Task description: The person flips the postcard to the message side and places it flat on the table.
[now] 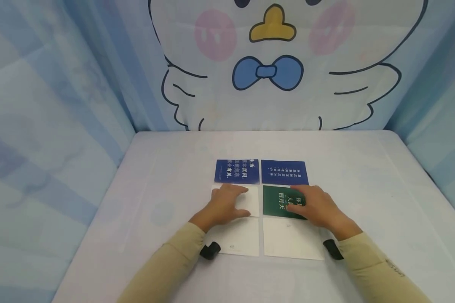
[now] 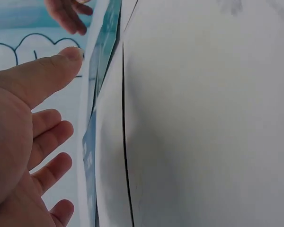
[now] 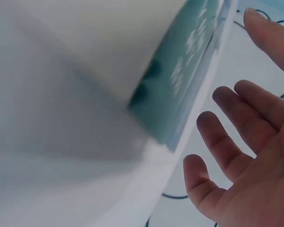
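Six cards lie in two columns on the table. My left hand (image 1: 223, 206) hovers over the left white card (image 1: 253, 198) of the middle row, thumb and fingers spread apart. Over the right end of the green card (image 1: 272, 201) with white characters is my right hand (image 1: 320, 208), its fingers loosely bent and holding nothing. That hand (image 3: 255, 156) covers part of the lettering in the head view. In the right wrist view, the green card (image 3: 170, 90) shows beyond a white card's corner. The left wrist view shows the left palm (image 2: 9, 156) with nothing in it.
Two blue cards with white writing, a left one (image 1: 236, 172) and a right one (image 1: 284, 172), form the far row. Nearest me lie a left white card (image 1: 242, 240) and a right white card (image 1: 293, 239). Behind the white table (image 1: 174, 160) hangs a printed curtain (image 1: 265, 105).
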Demonstrator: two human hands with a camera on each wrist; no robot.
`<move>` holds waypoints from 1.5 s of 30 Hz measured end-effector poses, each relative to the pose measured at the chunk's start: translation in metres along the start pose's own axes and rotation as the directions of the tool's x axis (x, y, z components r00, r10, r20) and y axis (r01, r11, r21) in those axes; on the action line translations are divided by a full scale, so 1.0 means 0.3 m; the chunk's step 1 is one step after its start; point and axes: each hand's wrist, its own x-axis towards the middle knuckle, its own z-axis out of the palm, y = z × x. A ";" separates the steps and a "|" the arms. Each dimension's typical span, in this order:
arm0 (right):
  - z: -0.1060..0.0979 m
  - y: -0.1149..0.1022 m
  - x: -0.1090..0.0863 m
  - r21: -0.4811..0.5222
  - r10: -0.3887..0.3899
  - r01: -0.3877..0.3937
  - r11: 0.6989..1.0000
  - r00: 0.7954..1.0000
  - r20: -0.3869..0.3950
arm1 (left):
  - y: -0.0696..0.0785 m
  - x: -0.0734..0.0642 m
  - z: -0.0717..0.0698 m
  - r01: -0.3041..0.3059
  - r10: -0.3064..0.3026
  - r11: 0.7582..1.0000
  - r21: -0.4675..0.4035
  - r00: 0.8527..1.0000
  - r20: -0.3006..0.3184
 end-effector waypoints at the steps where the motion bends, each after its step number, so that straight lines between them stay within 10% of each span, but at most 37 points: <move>1: -0.003 0.015 -0.008 -0.002 0.004 -0.004 1.000 1.000 0.004 | 0.014 0.012 0.011 -0.016 0.016 1.000 0.005 1.000 0.007; 13: 0.007 0.095 -0.044 -0.103 0.038 -0.036 0.994 0.999 0.015 | 0.125 0.124 0.080 -0.086 0.085 0.993 0.083 0.996 0.012; 32: -0.013 0.089 -0.049 -0.061 0.046 -0.042 0.997 0.998 0.053 | 0.121 0.140 0.078 -0.131 0.125 0.989 0.068 0.988 0.086; 45: -0.025 0.097 -0.039 0.003 0.056 -0.056 0.998 0.995 -0.077 | 0.119 0.134 0.088 -0.117 0.123 0.986 0.118 0.992 -0.039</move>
